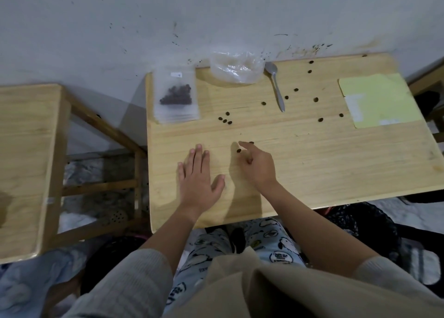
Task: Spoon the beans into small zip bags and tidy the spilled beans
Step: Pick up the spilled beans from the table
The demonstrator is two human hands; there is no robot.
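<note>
Reaching with my right hand (258, 165), I touch one spilled bean (238, 151) with a pointing finger; nothing is in my grip. My left hand (198, 175) lies flat on the surface (312, 163), steadying me. More beans lie near the spoon (276, 84); the filled zip bag (176, 96) waits far left.

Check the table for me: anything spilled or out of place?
Yes. Loose beans lie scattered over the table, mostly around the spoon; a cluster sits beside the filled zip bag, one by the right hand.

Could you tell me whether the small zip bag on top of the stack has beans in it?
Yes: the top zip bag holds a dark cluster of beans, visible through the plastic.
</note>
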